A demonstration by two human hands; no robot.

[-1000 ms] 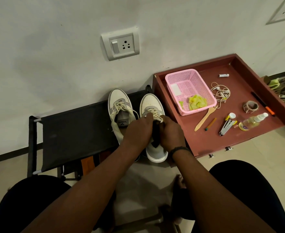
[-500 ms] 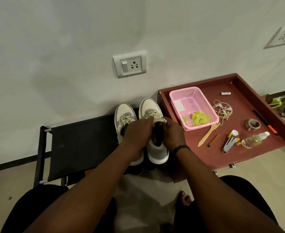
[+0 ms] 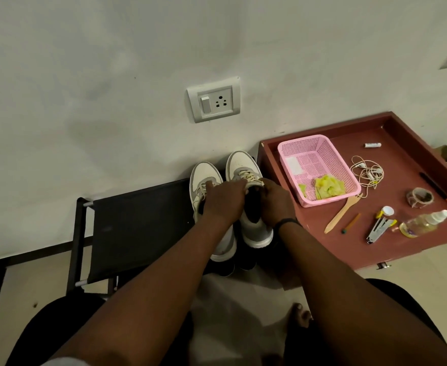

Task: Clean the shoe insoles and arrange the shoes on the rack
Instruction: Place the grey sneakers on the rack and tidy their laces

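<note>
A black shoe rack (image 3: 137, 228) is standing against the white wall (image 3: 111, 75) at the middle left of the frame, and a reddish-brown tray table (image 3: 391, 180) is sitting just beside it at the right. Two pale sneakers are resting side by side on the rack's right end, toes pointing up the frame toward the wall and heels toward the person, long axes running nearly vertical in the frame.

The left hand (image 3: 223, 202) is lying over the left sneaker (image 3: 206, 180), its fingers reaching across to the tongue of the right sneaker (image 3: 246, 175). The right hand (image 3: 275, 202) is gripping the right edge of that shoe's opening, fingers curled on the collar. Between the two hands a dark insole (image 3: 254, 210) is standing inside the right sneaker; whether the left fingers are pinching it cannot be told.

On the tray table a pink basket (image 3: 318, 169) is holding a yellow-green cloth (image 3: 329, 187). Near it are lying a tangled earphone cord (image 3: 367, 174), a wooden fork (image 3: 342, 212), a stapler (image 3: 378, 229), a spray bottle (image 3: 423, 223) and a tape roll (image 3: 419, 197).
</note>
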